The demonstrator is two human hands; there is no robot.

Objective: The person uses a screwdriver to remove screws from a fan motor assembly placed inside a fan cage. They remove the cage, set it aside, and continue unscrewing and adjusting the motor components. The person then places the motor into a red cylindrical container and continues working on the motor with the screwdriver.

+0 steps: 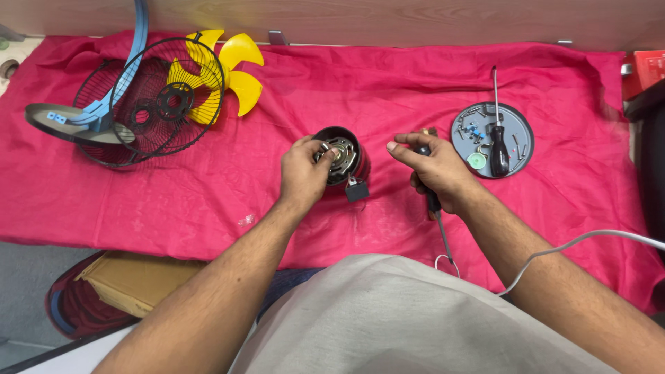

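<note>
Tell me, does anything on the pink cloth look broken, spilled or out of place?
Nothing looks spilled or broken. The fan is simply in pieces: the wire guards and yellow blade lie at the far left, the motor sits under the left hand, and small screws lie on a grey round cover. The right hand holds a screwdriver.

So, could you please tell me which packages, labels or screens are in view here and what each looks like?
Cardboard box: brown, flat, lower left beneath the table edge, resting in a dark red bag.
Red package: boxy, at the far right edge, partly cut off; pale label on it too small to make out.
No screens show.
</note>
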